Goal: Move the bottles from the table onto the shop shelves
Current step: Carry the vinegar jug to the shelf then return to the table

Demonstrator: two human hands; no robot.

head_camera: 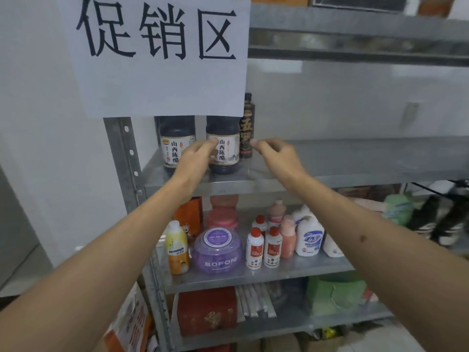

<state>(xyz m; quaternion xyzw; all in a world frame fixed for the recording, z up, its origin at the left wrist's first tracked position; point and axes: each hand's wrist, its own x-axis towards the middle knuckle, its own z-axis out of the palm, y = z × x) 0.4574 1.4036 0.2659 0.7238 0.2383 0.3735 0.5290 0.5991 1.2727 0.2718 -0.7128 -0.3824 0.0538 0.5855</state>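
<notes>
Three dark bottles stand on the upper metal shelf (330,182). A vinegar bottle (173,146) with a cream label is at the left and a matching vinegar bottle (228,153) stands in the middle. A slim black bottle (247,128) is behind it on the right. My left hand (195,158) is against the middle bottle's left side, with fingertips on its label. My right hand (276,153) hovers just right of that bottle, fingers loosely curled and holding nothing, a small gap from it. The bottle tops are hidden by a paper sign.
A large white paper sign (162,54) hangs over the shelf's left upright. The upper shelf is bare to the right of the bottles. The shelf below holds a yellow bottle (177,247), a purple tub (217,250) and several small white bottles. Boxes fill the lower shelves.
</notes>
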